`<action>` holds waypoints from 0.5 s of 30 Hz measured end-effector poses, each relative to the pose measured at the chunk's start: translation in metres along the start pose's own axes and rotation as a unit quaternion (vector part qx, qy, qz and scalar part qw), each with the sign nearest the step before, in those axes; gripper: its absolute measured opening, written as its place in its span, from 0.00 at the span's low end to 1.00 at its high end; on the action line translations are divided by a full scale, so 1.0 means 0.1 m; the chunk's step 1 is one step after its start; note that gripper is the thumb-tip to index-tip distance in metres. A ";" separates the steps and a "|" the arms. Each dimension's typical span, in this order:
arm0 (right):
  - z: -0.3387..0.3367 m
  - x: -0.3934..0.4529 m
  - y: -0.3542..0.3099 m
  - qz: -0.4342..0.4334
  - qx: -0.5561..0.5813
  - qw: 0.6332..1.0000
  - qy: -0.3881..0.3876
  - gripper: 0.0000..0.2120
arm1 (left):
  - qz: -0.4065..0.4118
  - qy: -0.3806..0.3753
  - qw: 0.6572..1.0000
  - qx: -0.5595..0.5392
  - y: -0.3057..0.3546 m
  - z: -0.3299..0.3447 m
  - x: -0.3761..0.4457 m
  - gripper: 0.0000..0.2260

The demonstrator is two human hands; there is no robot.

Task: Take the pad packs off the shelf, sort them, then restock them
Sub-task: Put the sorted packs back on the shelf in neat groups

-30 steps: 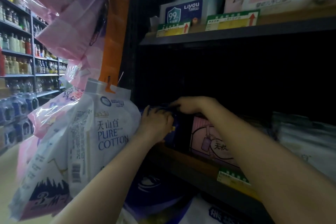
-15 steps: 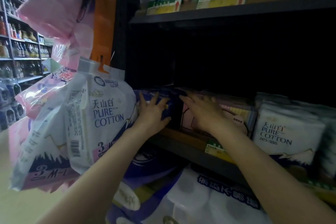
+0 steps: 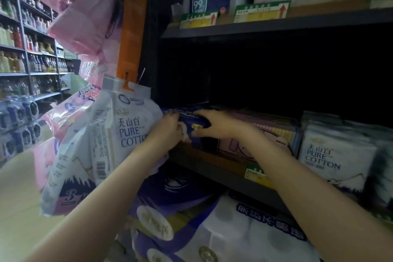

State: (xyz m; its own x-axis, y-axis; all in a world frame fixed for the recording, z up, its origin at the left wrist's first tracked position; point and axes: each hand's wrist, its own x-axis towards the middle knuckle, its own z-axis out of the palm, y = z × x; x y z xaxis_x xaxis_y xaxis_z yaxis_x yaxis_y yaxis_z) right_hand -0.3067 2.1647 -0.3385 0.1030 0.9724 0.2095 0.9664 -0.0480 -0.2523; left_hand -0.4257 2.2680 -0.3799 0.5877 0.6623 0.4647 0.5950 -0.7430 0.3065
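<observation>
Gripping a dark blue pad pack (image 3: 192,118) at the shelf's (image 3: 214,168) left front edge, the left hand (image 3: 170,128) and right hand (image 3: 214,125) clasp its ends. Pink packs (image 3: 265,132) sit just behind, white cotton packs (image 3: 333,153) toward the right.

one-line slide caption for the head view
Both hands, left and right, grip a dark blue pad pack at the shelf's left end, beside hanging Pure Cotton packs.
</observation>
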 end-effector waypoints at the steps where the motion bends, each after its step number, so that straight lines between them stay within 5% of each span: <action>1: 0.08 0.03 -0.03 -0.001 0.016 1.000 -0.015 0.33 | -0.001 -0.006 1.000 0.012 -0.05 -0.02 0.03 0.19; 5: 0.28 0.22 0.02 0.023 -0.116 0.991 0.060 0.25 | -0.033 -0.086 0.989 0.112 -0.18 -0.01 0.24 0.31; 9: 0.32 0.30 0.05 0.048 -0.156 0.983 0.079 0.19 | -0.031 -0.093 0.983 0.155 -0.22 -0.02 0.37 0.27; 12: 0.30 0.26 -0.01 0.047 -0.199 0.976 0.074 0.18 | -0.041 -0.116 0.983 0.139 -0.24 -0.05 0.38 0.41; 15: 0.16 0.09 -0.01 0.017 -0.250 0.964 0.088 0.14 | -0.001 -0.072 0.988 0.136 -0.16 -0.08 0.13 0.34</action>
State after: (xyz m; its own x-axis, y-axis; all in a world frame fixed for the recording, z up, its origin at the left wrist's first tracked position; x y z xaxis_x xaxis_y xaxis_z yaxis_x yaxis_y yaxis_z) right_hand -0.3108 2.1776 -0.3518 0.1319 0.9169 0.3767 0.9499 -0.2255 0.2163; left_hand -0.4319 2.2875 -0.3726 0.6474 0.6846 0.3348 0.7096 -0.7018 0.0630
